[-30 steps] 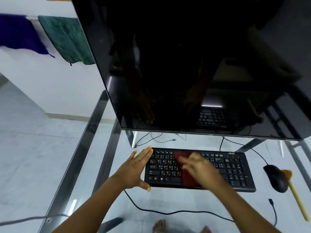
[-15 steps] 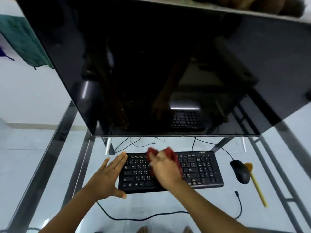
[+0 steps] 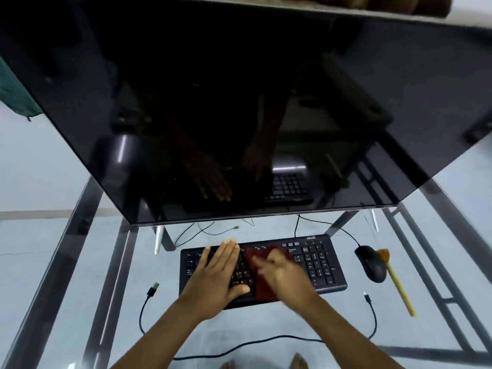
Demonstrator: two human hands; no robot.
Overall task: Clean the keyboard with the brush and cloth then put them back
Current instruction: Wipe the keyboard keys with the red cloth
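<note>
A black keyboard (image 3: 322, 265) lies on the glass desk below a large dark monitor. My left hand (image 3: 217, 278) lies flat on the keyboard's left half with straight fingers. My right hand (image 3: 283, 275), blurred by motion, presses a dark red cloth (image 3: 259, 284) onto the keys at the keyboard's middle; its fingers look spread over the cloth. A brush (image 3: 396, 282) with a yellow handle and brown bristles lies on the desk to the right of the mouse.
A black mouse (image 3: 371, 263) sits right of the keyboard, touching the brush head. The monitor (image 3: 239, 102) overhangs the desk's back. Loose black cables (image 3: 145, 304) run along the glass desk (image 3: 66, 262) in front. Bare feet show under the glass.
My left hand moved from beside the keyboard's left edge onto its keys. My right hand slid the red cloth toward the near edge of the keyboard. The camera view shifted.
</note>
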